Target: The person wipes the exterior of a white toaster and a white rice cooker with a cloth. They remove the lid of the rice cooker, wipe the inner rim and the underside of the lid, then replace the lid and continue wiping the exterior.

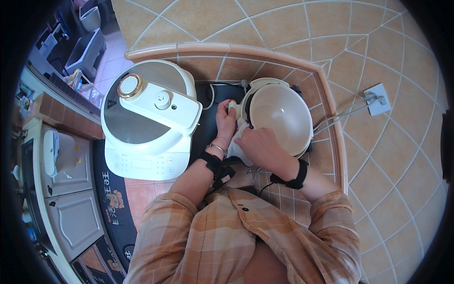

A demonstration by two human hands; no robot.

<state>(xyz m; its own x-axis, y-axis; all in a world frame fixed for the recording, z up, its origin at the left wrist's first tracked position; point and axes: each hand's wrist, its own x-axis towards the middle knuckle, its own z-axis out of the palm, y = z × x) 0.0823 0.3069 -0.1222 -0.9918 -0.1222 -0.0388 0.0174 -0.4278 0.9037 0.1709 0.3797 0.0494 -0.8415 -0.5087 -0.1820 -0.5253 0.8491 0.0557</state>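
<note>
My left hand grips the handle of a cream pan or pot, fingertips near its gold-ringed end. My right hand holds a whitish cloth low against the left side of the same vessel. The round cream bowl-shaped vessel sits just beyond my right hand, its glossy inside showing. To the left of my hands stands a large white cooking appliance with a dark glass lid and a white top arm. My right fingertips are partly hidden by the hand and cloth.
A tiled ledge curves around the appliances. Two cords run to a wall outlet at the right. A small bin hangs on cabinet doors at the left, above a dark floor mat.
</note>
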